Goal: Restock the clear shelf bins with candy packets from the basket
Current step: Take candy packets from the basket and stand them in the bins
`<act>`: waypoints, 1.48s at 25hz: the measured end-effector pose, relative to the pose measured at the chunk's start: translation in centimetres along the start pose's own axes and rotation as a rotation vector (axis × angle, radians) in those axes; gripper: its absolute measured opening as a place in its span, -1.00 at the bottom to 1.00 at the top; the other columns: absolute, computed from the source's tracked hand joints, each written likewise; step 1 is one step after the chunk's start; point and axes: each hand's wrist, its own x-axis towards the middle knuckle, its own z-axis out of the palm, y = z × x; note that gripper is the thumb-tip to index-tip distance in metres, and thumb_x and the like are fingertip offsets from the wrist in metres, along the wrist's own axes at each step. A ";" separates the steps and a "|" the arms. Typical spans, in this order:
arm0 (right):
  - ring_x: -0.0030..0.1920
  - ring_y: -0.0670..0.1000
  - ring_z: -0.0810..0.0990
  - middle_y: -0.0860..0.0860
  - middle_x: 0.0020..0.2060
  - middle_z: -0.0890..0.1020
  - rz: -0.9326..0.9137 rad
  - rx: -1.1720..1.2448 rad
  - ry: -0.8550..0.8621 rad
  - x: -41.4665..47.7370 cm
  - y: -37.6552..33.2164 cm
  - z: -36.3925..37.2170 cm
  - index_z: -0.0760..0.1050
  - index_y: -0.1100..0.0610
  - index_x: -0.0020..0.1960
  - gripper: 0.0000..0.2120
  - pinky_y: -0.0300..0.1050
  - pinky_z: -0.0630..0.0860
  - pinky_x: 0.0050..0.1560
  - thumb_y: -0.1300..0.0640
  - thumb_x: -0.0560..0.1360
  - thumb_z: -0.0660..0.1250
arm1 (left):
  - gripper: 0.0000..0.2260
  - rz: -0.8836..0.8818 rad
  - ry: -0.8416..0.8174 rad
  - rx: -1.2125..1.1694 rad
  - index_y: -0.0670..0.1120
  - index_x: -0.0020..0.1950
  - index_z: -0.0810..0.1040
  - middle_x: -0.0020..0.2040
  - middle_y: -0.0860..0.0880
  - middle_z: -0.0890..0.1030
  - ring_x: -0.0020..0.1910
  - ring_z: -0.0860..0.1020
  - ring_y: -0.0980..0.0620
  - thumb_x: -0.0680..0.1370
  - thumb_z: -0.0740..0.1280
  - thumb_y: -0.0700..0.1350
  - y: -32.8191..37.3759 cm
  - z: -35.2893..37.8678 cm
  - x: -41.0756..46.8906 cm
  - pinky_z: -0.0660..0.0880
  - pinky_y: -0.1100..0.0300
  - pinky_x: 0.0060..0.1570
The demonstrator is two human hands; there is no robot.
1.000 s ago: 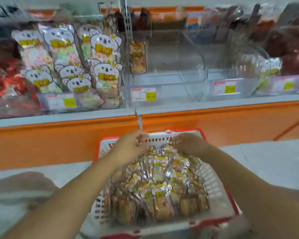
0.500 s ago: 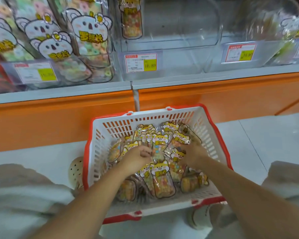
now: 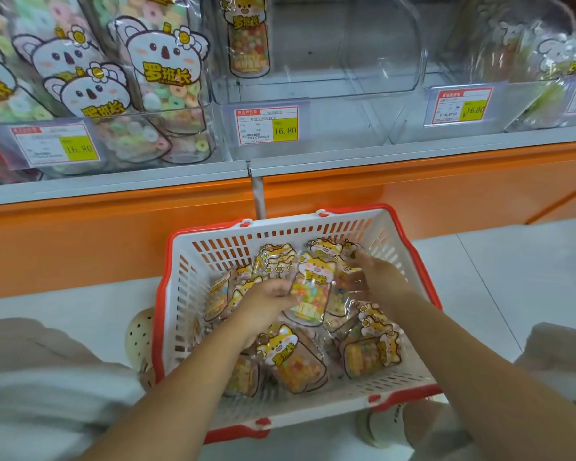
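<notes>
Since half a second ago both hands have shifted toward the far side of the basket [image 3: 213,261]. One candy packet [image 3: 308,294] is now tilted up out of the heap instead of lying flat. The left hand [image 3: 266,302] pinches that packet's left edge with curled fingers, likely to peel it free of the slippery pile. Just to the right of it, the right hand [image 3: 378,277] lies among the packets, probably steadying or gathering more. Its fingers are blurred, so I cannot tell whether they grip anything. The other packets [image 3: 293,361] lie beneath and nearer than both hands. Well above the hands, the clear bin [image 3: 346,61] holds only a lone packet [image 3: 248,34] against its left wall, so it looks like the one to fill.
</notes>
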 end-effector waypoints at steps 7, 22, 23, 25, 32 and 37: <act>-0.05 0.11 0.59 0.07 0.04 0.58 0.004 -0.236 0.191 1.5 3.1 2.6 0.38 0.11 0.37 -0.37 -0.13 0.48 -0.23 -0.05 0.39 0.52 | -0.74 -0.103 0.049 -0.326 -0.07 0.30 0.49 0.24 -0.08 0.57 0.12 0.59 0.02 0.60 0.33 -0.16 -1.3 -1.4 0.9 0.60 0.18 -0.13; -0.23 0.16 0.58 0.12 -0.19 0.57 -0.279 0.297 -0.023 0.3 -1.9 1.7 0.37 0.14 -0.06 -0.80 0.04 0.58 -0.21 0.43 0.52 0.24 | -0.58 -0.141 0.067 -0.616 0.03 0.47 0.35 0.41 -0.02 0.46 0.25 0.55 -0.08 0.62 0.28 0.01 -1.8 -1.8 1.8 0.52 -0.14 0.21; -0.22 0.23 0.57 0.17 -0.19 0.61 -0.277 0.287 -0.115 -0.3 -1.9 2.6 0.37 0.17 -0.07 -0.80 0.09 0.61 -0.20 0.44 0.52 0.26 | -0.54 -0.130 0.032 -0.619 0.04 0.46 0.37 0.40 -0.01 0.47 0.27 0.54 -0.08 0.58 0.31 0.10 -1.7 -1.8 1.8 0.51 -0.15 0.22; -0.25 0.25 0.57 0.25 -0.21 0.60 -0.242 0.239 -0.255 -1.3 -1.8 4.7 0.38 0.20 -0.08 -0.84 0.05 0.65 -0.24 0.43 0.53 0.28 | -0.47 -0.099 -0.049 -0.558 0.02 0.40 0.43 0.34 0.01 0.54 0.24 0.57 -0.05 0.48 0.39 0.15 -1.3 -1.6 1.6 0.50 -0.08 0.24; 0.08 0.16 0.54 0.13 0.08 0.57 -0.127 -0.954 0.138 2.8 -0.4 1.9 0.44 0.06 0.14 -0.65 0.00 0.53 0.06 -0.16 0.49 0.31 | -0.33 -0.021 0.057 -0.560 0.00 0.52 0.27 0.40 0.08 0.47 0.34 0.46 -0.02 0.48 0.48 -0.15 -3.7 -2.4 2.4 0.34 -0.17 0.37; 0.46 0.21 0.16 0.17 0.45 0.20 -0.081 -1.084 0.134 2.3 3.4 2.5 0.21 0.14 0.43 -0.15 0.10 0.30 0.36 -0.27 0.34 0.45 | -0.19 0.023 0.035 -0.536 0.02 0.54 0.23 0.45 0.09 0.39 0.37 0.44 0.00 0.38 0.56 -0.05 -3.6 -2.4 2.3 0.34 -0.16 0.39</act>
